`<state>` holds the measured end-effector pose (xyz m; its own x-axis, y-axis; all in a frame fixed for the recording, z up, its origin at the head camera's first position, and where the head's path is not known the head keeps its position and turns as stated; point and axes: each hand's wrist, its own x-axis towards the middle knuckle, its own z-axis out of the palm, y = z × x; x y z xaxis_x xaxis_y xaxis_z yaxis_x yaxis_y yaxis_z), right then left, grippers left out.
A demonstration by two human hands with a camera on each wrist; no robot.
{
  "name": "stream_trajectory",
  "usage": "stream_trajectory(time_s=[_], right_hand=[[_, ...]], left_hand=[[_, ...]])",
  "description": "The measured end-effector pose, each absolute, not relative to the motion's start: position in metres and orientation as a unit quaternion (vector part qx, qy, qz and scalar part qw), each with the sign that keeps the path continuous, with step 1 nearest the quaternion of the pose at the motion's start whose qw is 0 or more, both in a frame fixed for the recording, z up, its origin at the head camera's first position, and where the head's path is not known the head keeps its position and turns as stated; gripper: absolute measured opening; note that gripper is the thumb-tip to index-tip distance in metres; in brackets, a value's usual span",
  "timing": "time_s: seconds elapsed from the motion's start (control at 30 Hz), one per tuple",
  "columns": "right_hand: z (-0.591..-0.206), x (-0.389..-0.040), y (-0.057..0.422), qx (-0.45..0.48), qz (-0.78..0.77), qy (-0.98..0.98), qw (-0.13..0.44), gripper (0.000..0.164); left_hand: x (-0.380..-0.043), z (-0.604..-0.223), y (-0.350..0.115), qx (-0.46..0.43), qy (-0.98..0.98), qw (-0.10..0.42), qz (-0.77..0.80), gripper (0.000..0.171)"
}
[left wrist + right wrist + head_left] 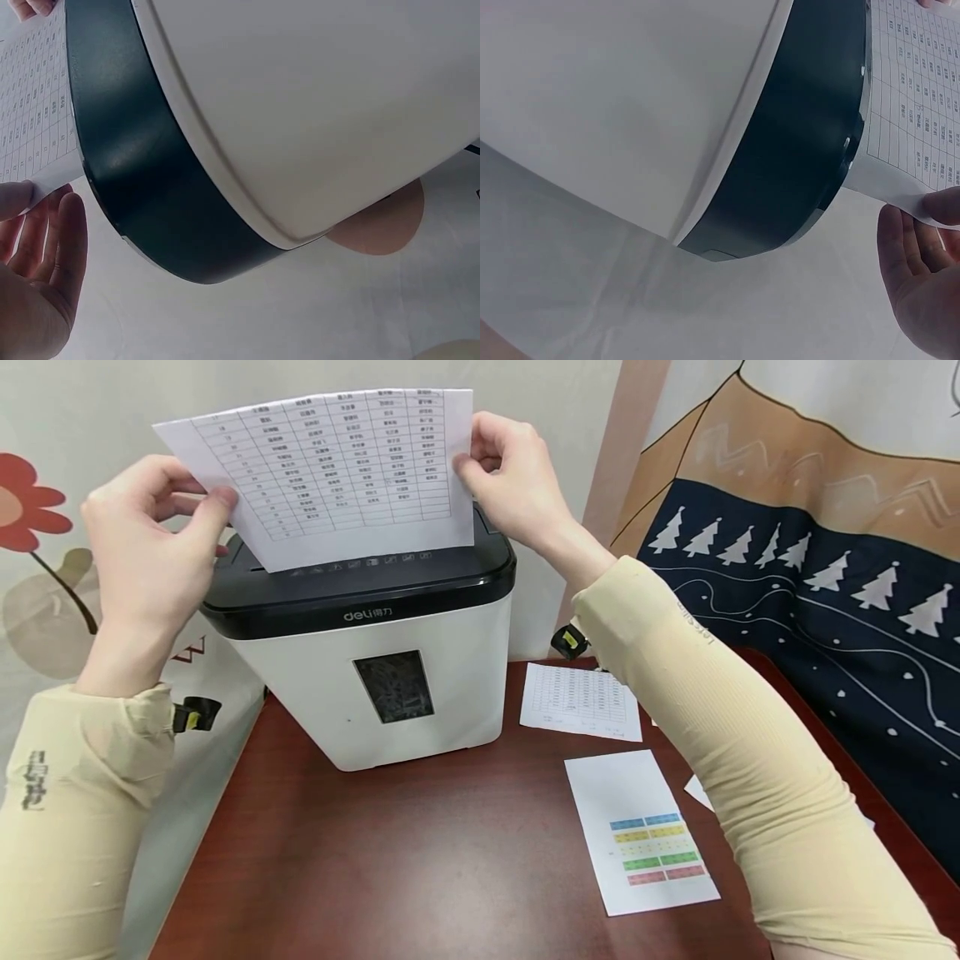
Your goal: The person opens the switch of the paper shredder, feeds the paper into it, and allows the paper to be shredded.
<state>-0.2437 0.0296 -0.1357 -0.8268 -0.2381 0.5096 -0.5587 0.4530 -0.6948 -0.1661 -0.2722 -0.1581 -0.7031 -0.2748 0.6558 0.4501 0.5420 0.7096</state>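
Note:
A printed sheet of paper (352, 468) with a table of rows is stretched between both hands over a black-topped white paper shredder (300, 668). The left hand (153, 535) pinches its left edge between thumb and fingers. On the opposite edge, the right hand (517, 481) pinches the paper the same way. The sheet's lower edge hangs close to the shredder's black lid (442, 578); whether it touches the feed slot, I cannot tell. Both wrist views show the lid's side, with the left hand (41, 262) and right hand (926, 277) gripping the paper beside it.
The shredder stands at the back of a brown table (420, 852). Right of it lie a sheet with a printed table (581, 702) and a sheet with coloured bars (637, 793). Another paper (699, 792) is partly hidden under the right forearm. A patterned curtain (825, 552) hangs behind.

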Motion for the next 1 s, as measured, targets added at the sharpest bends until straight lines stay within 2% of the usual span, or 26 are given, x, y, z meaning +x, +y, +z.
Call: stream_trajectory(time_s=[0.5,1.0], right_hand=[[-0.1305,-0.2417,0.0305,0.225,0.466,-0.843,0.147,0.015],[-0.1337,-0.2443,0.0297,0.238,0.468,-0.835,0.167,0.017]], left_hand=[[-0.162,-0.1559,-0.2664,-0.025,-0.801,0.364,-0.474,0.018],[-0.1656,-0.1608,-0.2712,-0.051,-0.795,0.371,-0.478,0.017]])
